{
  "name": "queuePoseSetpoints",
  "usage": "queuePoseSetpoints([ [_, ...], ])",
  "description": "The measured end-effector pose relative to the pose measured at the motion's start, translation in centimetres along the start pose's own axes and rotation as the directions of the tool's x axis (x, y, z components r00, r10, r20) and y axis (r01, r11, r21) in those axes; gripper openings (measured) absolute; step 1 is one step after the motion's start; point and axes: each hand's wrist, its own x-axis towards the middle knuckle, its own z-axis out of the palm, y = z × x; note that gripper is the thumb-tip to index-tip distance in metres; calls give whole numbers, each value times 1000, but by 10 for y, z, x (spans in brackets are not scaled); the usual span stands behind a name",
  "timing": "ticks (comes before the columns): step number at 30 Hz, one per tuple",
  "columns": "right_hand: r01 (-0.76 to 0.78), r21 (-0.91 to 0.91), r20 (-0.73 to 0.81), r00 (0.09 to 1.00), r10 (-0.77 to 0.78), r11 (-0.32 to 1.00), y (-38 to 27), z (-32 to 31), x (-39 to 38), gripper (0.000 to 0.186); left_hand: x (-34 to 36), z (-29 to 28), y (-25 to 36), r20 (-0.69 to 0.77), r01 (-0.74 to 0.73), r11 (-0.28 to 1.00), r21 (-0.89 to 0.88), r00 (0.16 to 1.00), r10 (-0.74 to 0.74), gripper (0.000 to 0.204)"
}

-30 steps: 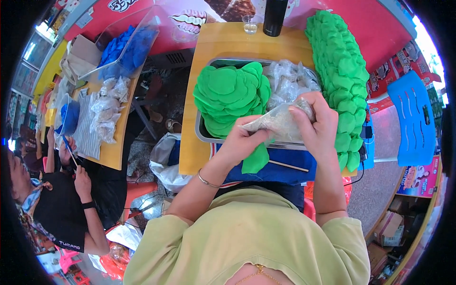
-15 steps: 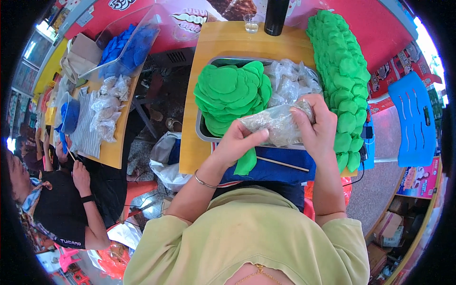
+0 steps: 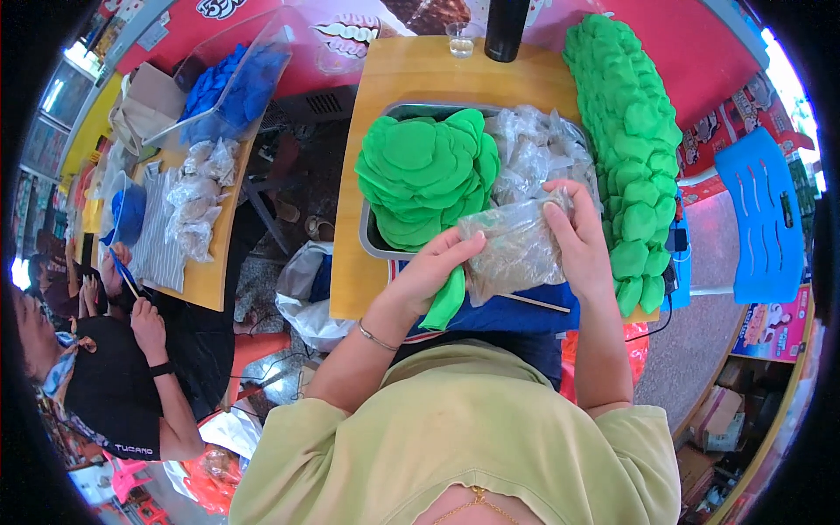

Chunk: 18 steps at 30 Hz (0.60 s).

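Observation:
Between my two hands is a clear plastic bag [image 3: 518,249] with a greyish-brown filling, tilted over the table's near side. My left hand [image 3: 435,273] pinches its left edge, thumb on top. From beneath that hand hangs a limp green rubbery piece [image 3: 446,300] like a deflated balloon; its upper end is hidden. My right hand [image 3: 579,241] grips the bag's right side. Beyond lies a metal tray [image 3: 366,229] bearing a heap of flat green pieces [image 3: 416,171] and several similar filled plastic bags [image 3: 535,153]. A thin stick [image 3: 538,304] lies near the table's front edge.
A tall stack of green pieces [image 3: 623,149] lines the table's right side. A black bottle [image 3: 506,31] and a clear cup [image 3: 461,42] stand at the back. Right is a blue chair [image 3: 759,219]. Left, a person [image 3: 114,376] works with a stick and something blue at another table [image 3: 219,262].
The bag has turned and spread flatter, its left end lowered toward me. The green piece has shifted slightly left with my left hand. The co-worker's hands now hold something blue on the stick.

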Motion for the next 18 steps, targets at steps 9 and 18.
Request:
queuePoseSetpoints([
  [9, -386, 210, 140, 921, 363, 898, 27, 1, -43, 30, 3, -12, -25, 154, 47, 997, -63, 987, -37, 43],
  [18, -72, 357, 399, 913, -83, 931, 14, 20, -42, 89, -8, 2, -13, 236, 110, 994, 4, 966, -107, 41],
])
